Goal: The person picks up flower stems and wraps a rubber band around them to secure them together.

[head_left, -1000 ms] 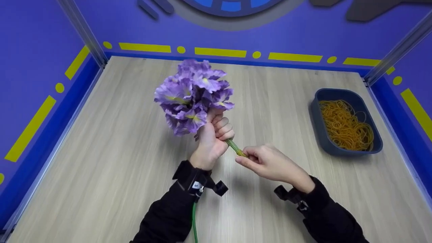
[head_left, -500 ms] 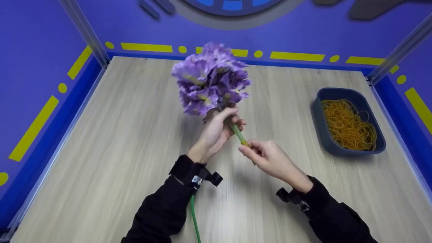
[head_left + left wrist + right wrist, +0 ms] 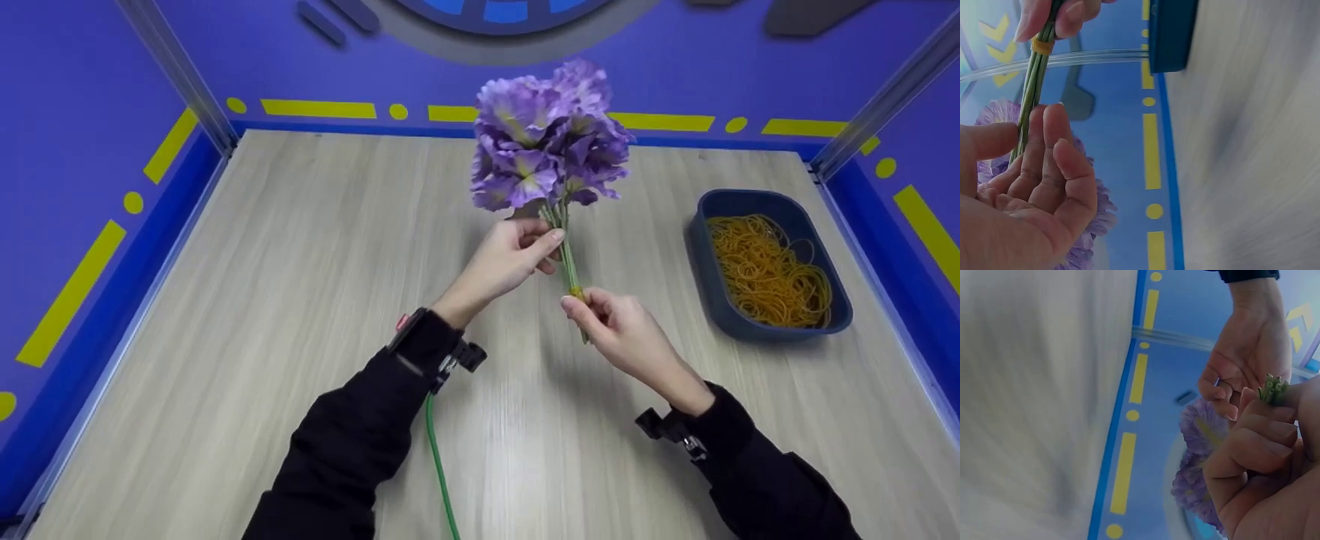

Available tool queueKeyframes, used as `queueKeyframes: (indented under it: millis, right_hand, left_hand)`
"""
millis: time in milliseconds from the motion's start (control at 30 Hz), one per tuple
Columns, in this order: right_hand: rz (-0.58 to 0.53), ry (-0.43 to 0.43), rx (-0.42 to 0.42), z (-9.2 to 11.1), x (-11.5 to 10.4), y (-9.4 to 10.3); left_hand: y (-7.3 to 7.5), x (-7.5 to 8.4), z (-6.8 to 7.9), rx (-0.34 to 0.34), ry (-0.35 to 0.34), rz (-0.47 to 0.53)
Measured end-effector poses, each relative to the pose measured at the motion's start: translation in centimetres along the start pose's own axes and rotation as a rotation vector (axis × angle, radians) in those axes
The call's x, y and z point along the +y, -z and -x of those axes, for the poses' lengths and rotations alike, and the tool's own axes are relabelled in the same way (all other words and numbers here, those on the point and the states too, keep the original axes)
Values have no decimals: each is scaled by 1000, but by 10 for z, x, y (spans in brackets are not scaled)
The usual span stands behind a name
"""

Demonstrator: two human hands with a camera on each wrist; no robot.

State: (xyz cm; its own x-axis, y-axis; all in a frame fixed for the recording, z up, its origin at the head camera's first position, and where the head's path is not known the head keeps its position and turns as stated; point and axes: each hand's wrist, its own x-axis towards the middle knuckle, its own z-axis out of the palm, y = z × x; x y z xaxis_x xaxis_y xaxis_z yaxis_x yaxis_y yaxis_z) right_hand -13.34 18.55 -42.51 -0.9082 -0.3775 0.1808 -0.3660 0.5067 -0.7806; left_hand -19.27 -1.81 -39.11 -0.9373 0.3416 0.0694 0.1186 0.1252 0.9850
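A bunch of purple artificial flowers point(image 3: 551, 142) is held up over the table, its green stems point(image 3: 1032, 84) gathered together and blooms tilted away. Around the lower stems a yellow rubber band point(image 3: 1042, 46) is wound. My right hand point(image 3: 630, 337) pinches the stems just below that band; the cut stem ends point(image 3: 1273, 389) poke out past its fingers in the right wrist view. Higher up, close beneath the blooms, my left hand point(image 3: 506, 259) has its thumb against the stems and its fingers loosely curled behind them.
A dark blue bin point(image 3: 709, 300) filled with tangled yellow rubber bands point(image 3: 769, 270) stands on the right of the wooden table point(image 3: 300, 300). Blue panels point(image 3: 337, 67) enclose the back and sides. From the left wrist trails a green cable point(image 3: 439, 465).
The flowers have moved up and to the right and stand more upright. My left hand has loosened from a full fist to a lighter hold, while my right hand stays near the band.
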Motion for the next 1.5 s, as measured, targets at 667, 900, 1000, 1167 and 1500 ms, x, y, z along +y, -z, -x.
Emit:
queueKeyframes:
  millis: [667,900,1000,1167,1500]
  right_hand:
    - [284,-146,-99,-29,64,11]
    - [357,-219,-140,-30,71,9]
    - [390,-244,-182,-31,72,7]
    - [482,-254,-209,-30,72,4]
    - [544,-231,-155,-22,74,4]
  left_hand:
    - [-45,-54,-76,55,244,-139]
    - [-55,-59,-82,92,303,-260]
    - [-57,-61,-82,97,348,-249]
    - [-61,-63,-84,107,435,-221]
    - [-67,-64,-87,100,499,-274]
